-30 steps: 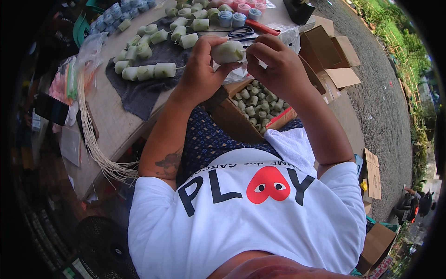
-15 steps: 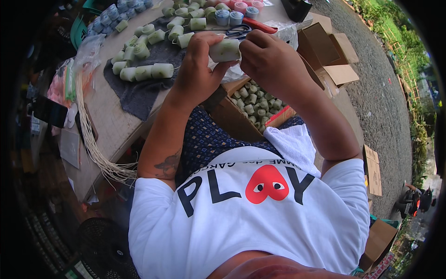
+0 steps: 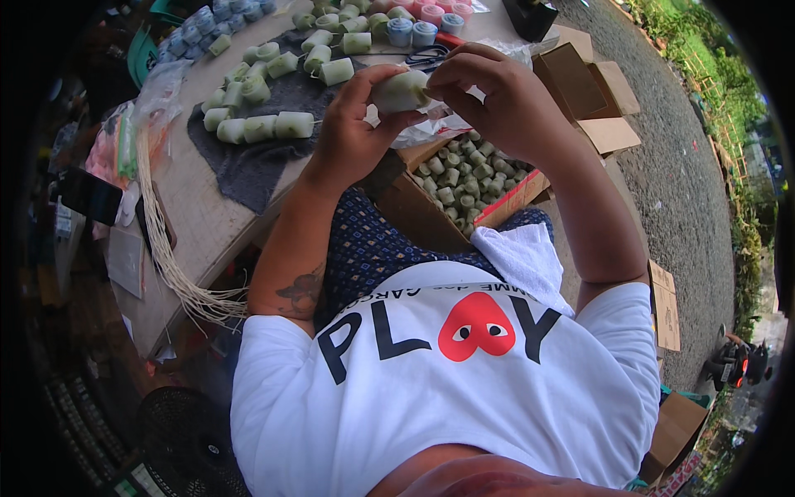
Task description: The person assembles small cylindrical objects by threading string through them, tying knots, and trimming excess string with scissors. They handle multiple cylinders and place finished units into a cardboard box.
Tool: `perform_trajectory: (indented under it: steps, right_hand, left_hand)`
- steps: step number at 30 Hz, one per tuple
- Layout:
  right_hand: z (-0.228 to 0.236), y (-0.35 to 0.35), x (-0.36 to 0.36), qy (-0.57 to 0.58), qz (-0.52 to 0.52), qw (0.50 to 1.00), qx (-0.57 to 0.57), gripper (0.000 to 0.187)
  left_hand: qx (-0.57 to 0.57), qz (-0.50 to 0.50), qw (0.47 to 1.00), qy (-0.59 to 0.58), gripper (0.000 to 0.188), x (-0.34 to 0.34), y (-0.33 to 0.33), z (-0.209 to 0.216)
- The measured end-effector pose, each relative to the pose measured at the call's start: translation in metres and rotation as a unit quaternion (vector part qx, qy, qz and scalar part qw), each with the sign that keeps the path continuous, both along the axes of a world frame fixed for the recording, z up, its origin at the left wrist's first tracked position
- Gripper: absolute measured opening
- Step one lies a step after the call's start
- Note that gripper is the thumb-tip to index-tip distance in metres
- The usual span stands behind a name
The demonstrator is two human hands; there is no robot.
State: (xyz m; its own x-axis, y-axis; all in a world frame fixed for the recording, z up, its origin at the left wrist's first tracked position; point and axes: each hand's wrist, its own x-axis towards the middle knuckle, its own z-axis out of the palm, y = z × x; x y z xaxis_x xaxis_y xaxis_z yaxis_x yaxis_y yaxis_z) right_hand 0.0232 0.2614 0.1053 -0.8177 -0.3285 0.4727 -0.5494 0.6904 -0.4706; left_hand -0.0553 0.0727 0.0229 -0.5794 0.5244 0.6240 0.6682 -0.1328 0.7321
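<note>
- Worktop (image 3: 199, 217): pale, dark cloth (image 3: 252, 170) at near edge.
- Cardboard box (image 3: 416, 214): open, beside that edge.
- Right hand (image 3: 501, 83): fingertips bunched, drawn back slightly, baring the end of the pale green cylinder (image 3: 399, 93); work there seems unfinished; anything between them, cannot tell.
- Left hand (image 3: 356, 120): thumb and fingers pinching the cylinder.
- Cylinder: aloft near that edge.

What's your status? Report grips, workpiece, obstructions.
Left grip holds pale green cylinder. Right grip at its right end. Cylinder held sideways. Nothing visibly blocking either grip.
</note>
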Motion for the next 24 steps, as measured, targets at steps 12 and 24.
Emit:
perform_trajectory:
  steps: [12,24]
  right_hand:
    - [-0.045,-0.016,-0.022,-0.272,0.044,0.82,-0.502,0.034]
    - [-0.042,-0.017,-0.034,-0.317,0.061,0.861,-0.394,0.03]
  left_hand:
    - [0.097,-0.06,0.986,-0.121,0.044,0.003,0.003,-0.007]
    - [0.058,-0.026,0.995,-0.074,0.043,-0.005,-0.012,-0.017]
